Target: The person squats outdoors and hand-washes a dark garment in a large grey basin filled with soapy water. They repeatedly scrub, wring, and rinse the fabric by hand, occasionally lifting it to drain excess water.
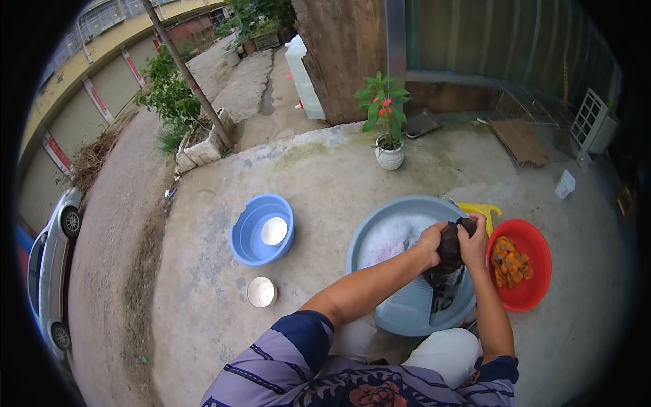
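Note:
Both my hands grip a dark brown wet cloth (449, 249) above the right side of a large grey-blue washbasin (356, 244). My left hand (431, 243) is closed around its left side. On the upper right of the bundle, my right hand (473, 239) holds it with the thumb pressed in. The cloth's lower end hangs down into the basin, over the edge of a ribbed washboard (407, 308) moulded into the near side. White suds (391, 234) cover the water at the far left of the basin. What else lies under the foam cannot be made out.
To the right, a red basin (543, 274) holds wet orange-brown cloth (510, 262). A yellow plastic piece (485, 209) juts out behind the washbasin. At left stand a broken-rimmed blue basin (254, 203) with a white bowl (274, 231) inside, and another bowl (262, 292). A potted plant (390, 152) stands ahead.

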